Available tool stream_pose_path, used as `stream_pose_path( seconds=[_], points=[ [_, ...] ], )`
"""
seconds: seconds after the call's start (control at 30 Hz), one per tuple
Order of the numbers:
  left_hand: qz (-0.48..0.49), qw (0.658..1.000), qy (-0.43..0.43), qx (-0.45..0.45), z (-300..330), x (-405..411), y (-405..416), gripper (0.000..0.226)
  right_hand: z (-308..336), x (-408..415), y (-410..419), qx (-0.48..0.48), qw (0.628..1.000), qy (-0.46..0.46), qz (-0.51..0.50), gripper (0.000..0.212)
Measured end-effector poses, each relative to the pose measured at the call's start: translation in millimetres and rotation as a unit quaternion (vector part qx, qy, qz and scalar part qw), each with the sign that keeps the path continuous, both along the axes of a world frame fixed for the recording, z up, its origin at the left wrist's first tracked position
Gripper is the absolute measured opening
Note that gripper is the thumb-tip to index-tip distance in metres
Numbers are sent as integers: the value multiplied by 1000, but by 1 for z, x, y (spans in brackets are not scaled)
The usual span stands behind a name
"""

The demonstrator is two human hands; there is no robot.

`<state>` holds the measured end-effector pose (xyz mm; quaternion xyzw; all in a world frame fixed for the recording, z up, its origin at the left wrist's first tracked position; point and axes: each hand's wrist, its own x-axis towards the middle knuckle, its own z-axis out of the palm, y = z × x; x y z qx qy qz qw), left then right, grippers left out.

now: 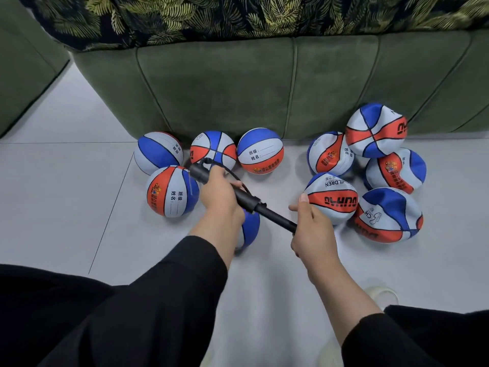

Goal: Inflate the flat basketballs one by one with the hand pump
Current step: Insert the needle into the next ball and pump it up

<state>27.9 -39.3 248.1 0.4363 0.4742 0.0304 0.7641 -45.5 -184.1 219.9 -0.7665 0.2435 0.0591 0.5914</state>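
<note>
While both hands work the hand pump [238, 197], most of the risk sits w/ the ball under them. Right hand [312, 229] is wrapped on the plunger handle end, rod partly drawn out; left hand [219, 192] is clamped round the black barrel, thin hose looping off its far end. Ball being filled [250, 229] lies on the tile floor [66, 207] just below the left wrist, mostly hidden, so needle seating can't be judged. If the barrel swings during a stroke, the hose could tug the needle sideways & bend it or pop it out, losing air.

Farther out: four round balls [172, 192] at left, five crumpled flat balls [330, 197] heaped at right, nearest one just beside the right hand's fingertips. An elbow or pump nudge could roll full ones into the flat pile, mixing them. Green sofa [264, 88] behind stops them rolling far.
</note>
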Motion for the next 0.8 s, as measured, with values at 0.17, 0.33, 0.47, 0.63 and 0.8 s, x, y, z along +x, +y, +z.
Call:
stream_pose_path(
  seconds=[0.17,0.33,0.47,0.63,0.8],
  points=[
    [-2,1000,-1,12,-1,6,10,16,1,-2,-4,0,1000,10,-3,50],
    [3,1000,6,14,1,-7,-5,17,4,4,11,-5,1000,-1,-2,57],
    [-4,999,-7,31,10,-20,-23,14,9,8,24,-12,1000,-5,4,50],
    [-28,999,-13,20,6,-27,-32,16,6,8,30,-6,1000,-16,12,49],
    [-35,999,4,6,1,-20,-26,16,3,4,21,9,1000,-9,16,48]
  ],
)
